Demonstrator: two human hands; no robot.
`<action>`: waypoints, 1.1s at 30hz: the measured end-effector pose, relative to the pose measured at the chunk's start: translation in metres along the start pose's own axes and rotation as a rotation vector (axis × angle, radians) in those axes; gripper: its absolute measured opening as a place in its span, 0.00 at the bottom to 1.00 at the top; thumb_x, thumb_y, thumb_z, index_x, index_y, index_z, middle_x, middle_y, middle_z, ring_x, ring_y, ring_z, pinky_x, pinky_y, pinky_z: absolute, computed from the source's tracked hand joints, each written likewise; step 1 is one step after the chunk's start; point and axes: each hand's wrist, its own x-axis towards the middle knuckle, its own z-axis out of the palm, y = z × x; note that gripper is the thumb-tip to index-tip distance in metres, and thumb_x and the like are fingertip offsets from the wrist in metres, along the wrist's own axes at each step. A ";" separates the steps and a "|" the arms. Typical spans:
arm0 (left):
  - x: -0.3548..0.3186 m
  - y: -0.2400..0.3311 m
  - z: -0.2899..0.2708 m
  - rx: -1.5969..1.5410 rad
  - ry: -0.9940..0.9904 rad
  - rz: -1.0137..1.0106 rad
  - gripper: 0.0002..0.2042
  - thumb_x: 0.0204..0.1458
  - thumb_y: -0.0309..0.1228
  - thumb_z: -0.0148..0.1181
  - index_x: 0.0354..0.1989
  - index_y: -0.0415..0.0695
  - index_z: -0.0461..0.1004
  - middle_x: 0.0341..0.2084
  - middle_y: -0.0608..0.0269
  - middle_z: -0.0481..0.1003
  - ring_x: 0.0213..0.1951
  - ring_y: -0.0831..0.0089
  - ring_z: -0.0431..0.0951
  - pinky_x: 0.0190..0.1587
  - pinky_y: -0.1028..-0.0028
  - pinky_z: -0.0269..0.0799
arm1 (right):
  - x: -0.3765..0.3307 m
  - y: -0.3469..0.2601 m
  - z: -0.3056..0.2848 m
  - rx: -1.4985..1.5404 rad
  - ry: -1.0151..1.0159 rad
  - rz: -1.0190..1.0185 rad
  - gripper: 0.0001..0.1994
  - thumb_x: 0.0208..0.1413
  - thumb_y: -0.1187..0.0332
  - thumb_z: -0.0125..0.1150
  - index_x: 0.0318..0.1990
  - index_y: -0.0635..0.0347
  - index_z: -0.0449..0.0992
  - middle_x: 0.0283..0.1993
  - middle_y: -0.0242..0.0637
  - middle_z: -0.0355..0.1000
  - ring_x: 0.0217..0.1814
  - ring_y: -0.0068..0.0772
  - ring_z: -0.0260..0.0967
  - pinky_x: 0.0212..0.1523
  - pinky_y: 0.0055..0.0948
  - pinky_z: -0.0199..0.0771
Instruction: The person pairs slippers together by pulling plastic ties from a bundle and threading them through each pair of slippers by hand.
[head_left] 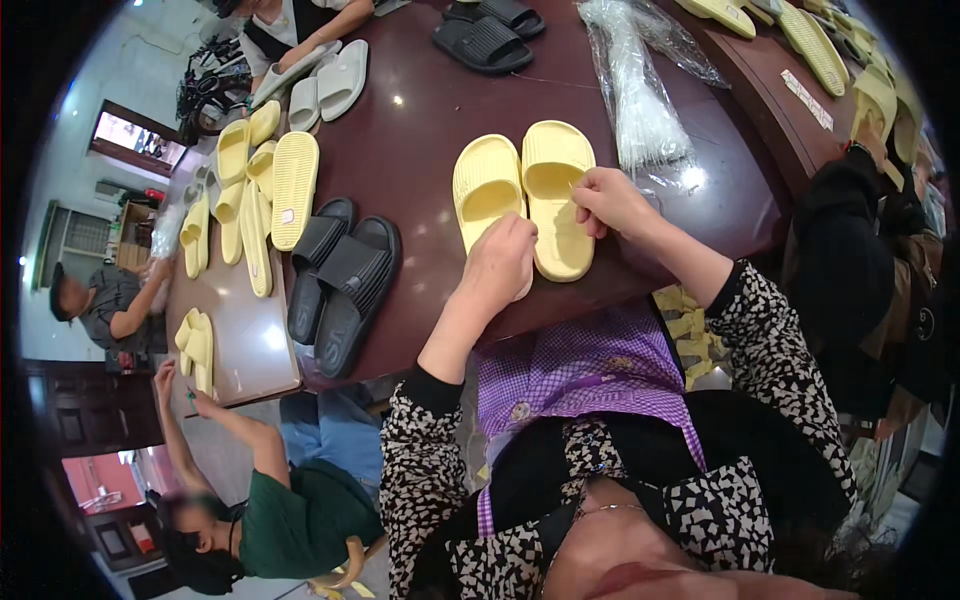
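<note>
A pair of pale yellow slide sandals lies side by side on the dark red table in front of me, the left sandal (pixel 488 180) touching the right sandal (pixel 560 165). My left hand (pixel 500 258) is closed in a pinch over the heel part of the left sandal, near its inner edge. Over the right sandal, just below its strap, my right hand (pixel 612 203) also pinches with its fingertips. Whatever is between the fingers of either hand is too small or hidden to make out.
A clear plastic bag of thin white strands (pixel 645 110) lies beyond my right hand. Black slides (pixel 358 290) sit to my left, with several yellow slides (pixel 295 190) past them. More black slides (pixel 482 42) lie at the far side. Co-workers (pixel 290 500) sit around the table (pixel 430 120).
</note>
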 end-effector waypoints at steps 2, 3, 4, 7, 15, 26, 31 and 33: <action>0.004 -0.009 0.007 0.084 0.073 0.024 0.04 0.45 0.21 0.54 0.29 0.38 0.68 0.26 0.54 0.67 0.32 0.56 0.71 0.35 0.64 0.68 | 0.002 -0.001 0.003 -0.045 0.105 -0.065 0.09 0.52 0.71 0.50 0.28 0.71 0.72 0.20 0.38 0.71 0.15 0.24 0.68 0.14 0.23 0.67; 0.005 -0.012 0.010 0.126 0.109 0.035 0.04 0.44 0.22 0.55 0.29 0.39 0.68 0.27 0.54 0.67 0.33 0.57 0.71 0.36 0.64 0.67 | 0.001 -0.002 0.003 -0.050 0.098 -0.081 0.09 0.52 0.71 0.50 0.28 0.71 0.72 0.20 0.38 0.71 0.15 0.24 0.68 0.14 0.23 0.67; 0.004 -0.019 0.013 0.124 0.113 0.035 0.04 0.44 0.22 0.55 0.29 0.39 0.68 0.27 0.54 0.67 0.33 0.57 0.71 0.36 0.64 0.67 | 0.003 -0.002 0.005 -0.071 0.101 -0.087 0.09 0.52 0.71 0.50 0.29 0.70 0.72 0.21 0.37 0.71 0.15 0.24 0.68 0.14 0.22 0.67; 0.005 -0.025 0.020 0.222 0.146 -0.015 0.05 0.43 0.21 0.54 0.29 0.39 0.67 0.27 0.54 0.67 0.34 0.57 0.70 0.36 0.65 0.68 | 0.000 -0.001 0.000 -0.118 0.099 -0.099 0.09 0.53 0.70 0.51 0.32 0.69 0.72 0.21 0.36 0.70 0.15 0.22 0.66 0.14 0.20 0.66; 0.004 0.007 0.013 0.375 0.260 -0.091 0.06 0.42 0.19 0.52 0.30 0.38 0.67 0.27 0.53 0.68 0.30 0.58 0.73 0.34 0.66 0.70 | 0.029 -0.003 -0.028 -0.289 0.313 -0.431 0.11 0.54 0.68 0.52 0.29 0.68 0.73 0.23 0.39 0.72 0.20 0.27 0.70 0.22 0.25 0.69; 0.014 0.020 0.029 0.418 0.118 -0.136 0.05 0.42 0.20 0.52 0.28 0.39 0.66 0.25 0.55 0.69 0.29 0.59 0.73 0.32 0.65 0.70 | 0.097 -0.027 -0.030 -0.837 0.413 -0.338 0.20 0.53 0.56 0.53 0.31 0.70 0.77 0.36 0.55 0.73 0.42 0.53 0.71 0.44 0.43 0.69; 0.024 0.026 0.038 0.439 0.125 -0.108 0.04 0.41 0.20 0.52 0.25 0.40 0.65 0.23 0.55 0.68 0.28 0.60 0.72 0.31 0.65 0.69 | 0.111 -0.024 -0.036 -0.845 0.349 -0.257 0.22 0.49 0.53 0.58 0.33 0.71 0.76 0.37 0.56 0.72 0.44 0.54 0.70 0.45 0.42 0.69; 0.026 0.028 0.041 0.445 0.126 -0.100 0.04 0.41 0.19 0.52 0.25 0.40 0.65 0.22 0.55 0.68 0.28 0.60 0.72 0.31 0.65 0.69 | 0.115 -0.020 -0.037 -0.825 0.329 -0.239 0.23 0.48 0.53 0.59 0.33 0.71 0.76 0.38 0.56 0.72 0.44 0.54 0.70 0.45 0.42 0.69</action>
